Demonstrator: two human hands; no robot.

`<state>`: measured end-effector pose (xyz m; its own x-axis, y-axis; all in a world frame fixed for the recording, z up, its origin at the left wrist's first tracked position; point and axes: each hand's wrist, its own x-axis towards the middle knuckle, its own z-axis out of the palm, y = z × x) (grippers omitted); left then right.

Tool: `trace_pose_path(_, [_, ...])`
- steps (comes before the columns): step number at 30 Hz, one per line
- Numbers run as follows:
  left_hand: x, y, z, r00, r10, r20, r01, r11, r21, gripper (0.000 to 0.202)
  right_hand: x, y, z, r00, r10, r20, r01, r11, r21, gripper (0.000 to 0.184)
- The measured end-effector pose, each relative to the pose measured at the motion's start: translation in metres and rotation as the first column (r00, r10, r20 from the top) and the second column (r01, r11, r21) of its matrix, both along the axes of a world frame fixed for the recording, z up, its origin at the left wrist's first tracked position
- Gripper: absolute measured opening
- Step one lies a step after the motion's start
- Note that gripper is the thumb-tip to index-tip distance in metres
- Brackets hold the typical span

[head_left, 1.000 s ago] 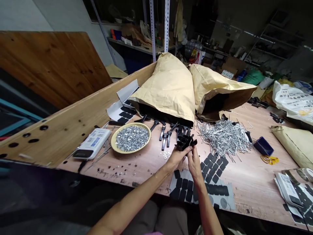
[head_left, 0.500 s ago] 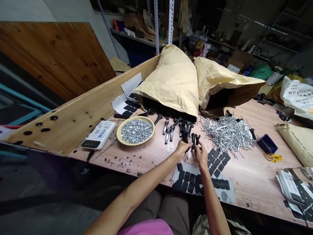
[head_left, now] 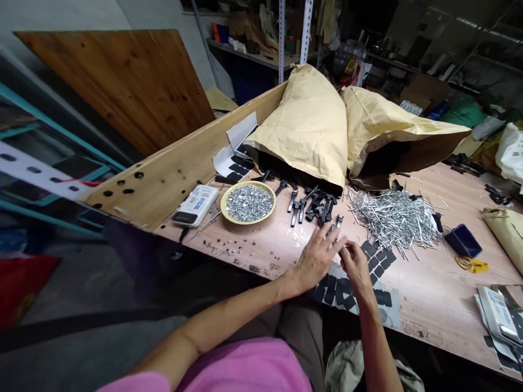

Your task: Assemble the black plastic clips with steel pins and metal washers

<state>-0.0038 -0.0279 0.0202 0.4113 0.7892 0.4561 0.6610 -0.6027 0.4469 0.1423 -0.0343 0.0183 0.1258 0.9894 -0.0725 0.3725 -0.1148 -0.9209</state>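
Note:
My left hand (head_left: pixel 316 260) is open, fingers stretched out and slightly apart, above the table just in front of a cluster of black plastic parts (head_left: pixel 314 206). Its fingertips reach toward the nearest of these parts. Close beside it, my right hand (head_left: pixel 355 267) has its fingers curled together in a pinch; a small dark bit shows at the fingertips, too hidden to name. Beneath both hands lies a grey sheet with black rounded pads (head_left: pixel 335 288). Small washers (head_left: pixel 296 236) are scattered to the left of my left hand.
A yellow bowl of small metal pieces (head_left: pixel 224 206) and a white scale (head_left: pixel 198 202) stand on the left. Two large paper sacks (head_left: pixel 310 125) lie behind. At right are a heap of metal pins (head_left: pixel 398 218), a dark blue box (head_left: pixel 463 240) and yellow scissors (head_left: pixel 472 265).
Both hands were closed around black parts with metal pins. My left hand has since opened, and those parts have left it. The view has swung left.

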Motion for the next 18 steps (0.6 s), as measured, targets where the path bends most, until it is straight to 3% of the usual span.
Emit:
trace_pose_path(2, [-0.008, -0.022, 0.0, 0.979, -0.115, -0.169, 0.128, 0.99, 0.067, 0.05, -0.008, -0.015, 0.007, 0.982, 0.113, -0.154, -0.133, 0.982, -0.133, 0.035])
trace_pose_path(4, [-0.018, -0.037, -0.001, 0.962, -0.164, -0.217, 0.166, 0.986, -0.012, 0.046, -0.015, -0.022, 0.014, 0.952, 0.201, -0.23, -0.258, 0.933, -0.252, 0.036])
trace_pose_path(6, [-0.029, -0.047, -0.004, 0.972, -0.161, -0.171, 0.131, 0.976, -0.173, 0.045, -0.022, -0.019, 0.017, 0.946, 0.271, -0.18, -0.318, 0.888, -0.333, 0.034])
trace_pose_path(8, [-0.041, -0.052, -0.006, 0.994, -0.107, -0.011, 0.094, 0.915, -0.392, 0.043, -0.029, -0.007, 0.015, 0.958, 0.286, 0.03, -0.259, 0.904, -0.341, 0.027])
trace_pose_path(9, [-0.047, -0.053, -0.007, 0.993, -0.045, 0.112, 0.098, 0.842, -0.53, 0.041, -0.033, 0.001, 0.012, 0.948, 0.265, 0.179, -0.204, 0.933, -0.297, 0.024])
trace_pose_path(10, [-0.052, -0.053, -0.007, 0.969, 0.042, 0.245, 0.14, 0.723, -0.676, 0.037, -0.038, 0.01, 0.008, 0.917, 0.229, 0.326, -0.161, 0.961, -0.223, 0.023])
trace_pose_path(12, [-0.064, -0.052, -0.007, 0.844, 0.295, 0.448, 0.335, 0.362, -0.87, 0.03, -0.05, 0.025, -0.003, 0.821, 0.178, 0.543, -0.173, 0.983, -0.06, 0.023])
trace_pose_path(13, [-0.068, -0.05, -0.007, 0.756, 0.442, 0.484, 0.446, 0.194, -0.874, 0.028, -0.056, 0.032, -0.01, 0.772, 0.175, 0.611, -0.215, 0.977, -0.008, 0.021])
trace_pose_path(14, [-0.073, -0.048, -0.007, 0.665, 0.572, 0.481, 0.538, 0.079, -0.839, 0.026, -0.063, 0.036, -0.017, 0.726, 0.189, 0.661, -0.261, 0.965, 0.01, 0.02])
trace_pose_path(15, [-0.076, -0.046, -0.006, 0.582, 0.669, 0.462, 0.605, 0.024, -0.796, 0.025, -0.069, 0.04, -0.023, 0.682, 0.212, 0.7, -0.297, 0.955, 0.0, 0.019])
trace_pose_path(16, [-0.079, -0.044, -0.006, 0.51, 0.738, 0.442, 0.642, 0.016, -0.767, 0.023, -0.075, 0.042, -0.029, 0.643, 0.232, 0.729, -0.314, 0.949, -0.025, 0.02])
trace_pose_path(18, [-0.083, -0.041, -0.005, 0.419, 0.804, 0.422, 0.66, 0.049, -0.749, 0.02, -0.084, 0.045, -0.039, 0.594, 0.251, 0.764, -0.314, 0.947, -0.067, 0.022])
